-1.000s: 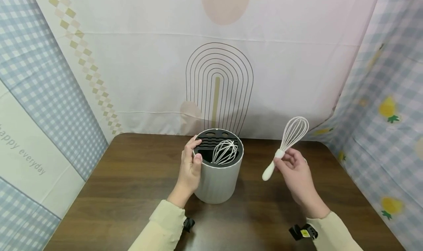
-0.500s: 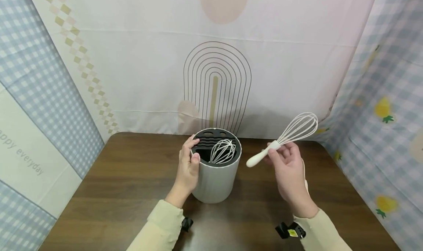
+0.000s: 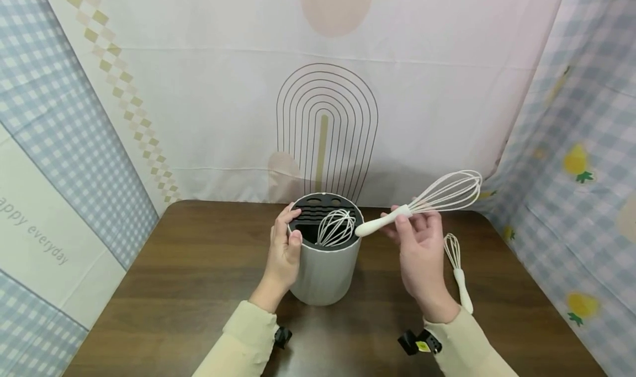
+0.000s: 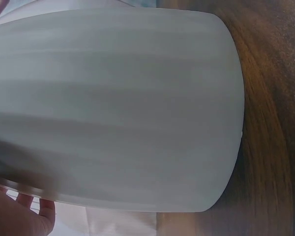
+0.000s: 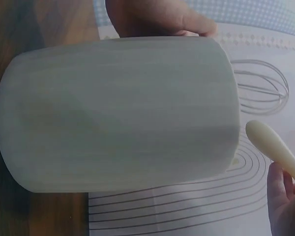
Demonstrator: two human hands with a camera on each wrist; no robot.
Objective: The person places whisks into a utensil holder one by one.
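Observation:
A light grey utensil holder (image 3: 323,280) with a black slotted top stands upright on the wooden table. My left hand (image 3: 283,253) grips its left side, thumb and fingers at the rim. The wire head of one whisk (image 3: 338,228) pokes out of the large front opening; its handle is hidden inside. In my right hand (image 3: 422,255) I pinch a second white whisk (image 3: 383,222) near the top of its handle. This whisk lies tilted, wires to the upper right, handle end (image 5: 265,137) beside the holder's right rim. Whether they touch is hard to tell.
A smaller white whisk (image 3: 461,280) lies on the table (image 3: 208,288) to the right of my right hand. Behind the table hangs a pale patterned cloth (image 3: 223,117), with checked cloth (image 3: 596,211) along the right side.
My right hand has moved left with the whisk, whose handle has swung up toward the holder's rim. The smaller whisk has come into view behind it. The left hand stays on the holder.

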